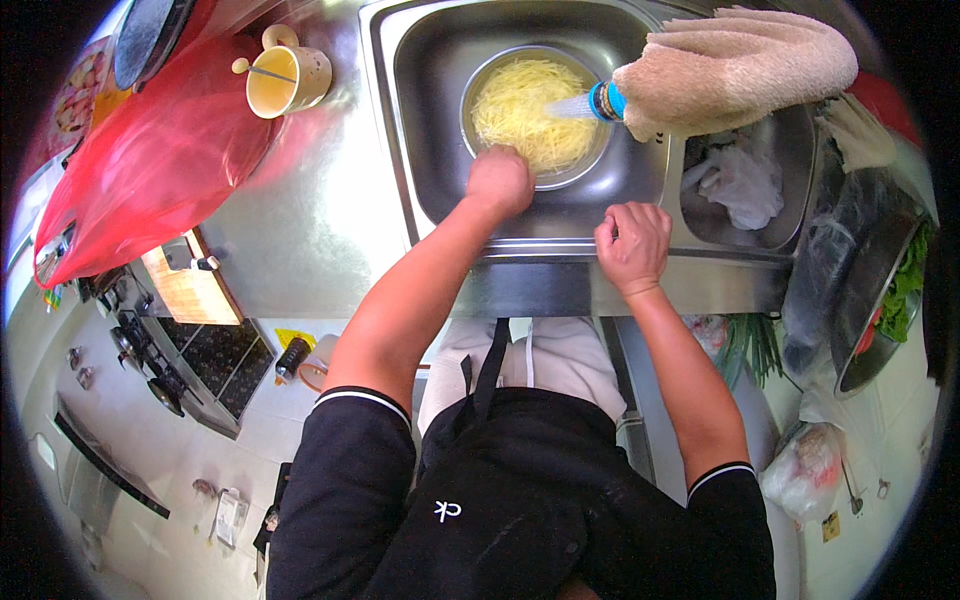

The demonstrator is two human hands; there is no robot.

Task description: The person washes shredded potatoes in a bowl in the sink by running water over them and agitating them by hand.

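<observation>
A round metal bowl (pixel 466 112) stands in the large basin of a steel sink (pixel 427 97), holding many thin pale-yellow shreds (pixel 525 105), possibly potato. Water sprays onto them from a blue faucet nozzle (pixel 606 101), whose spout is wrapped in a beige towel (pixel 735 71). My left hand (pixel 501 180) is curled at the bowl's near rim and appears to grip it; its fingertips are hidden. Curled into a loose fist, my right hand (pixel 636 244) is at the sink's front edge, right of the bowl and apart from it, with nothing visible in it.
Left of the sink are a cream mug (pixel 311 79) with a spoon, a red plastic bag (pixel 165 150) and a wooden board (pixel 191 285) with a cleaver on it. A white plastic bag (pixel 742 184) lies in the small basin. Farther right, a dark bowl (pixel 862 300) holds leafy greens.
</observation>
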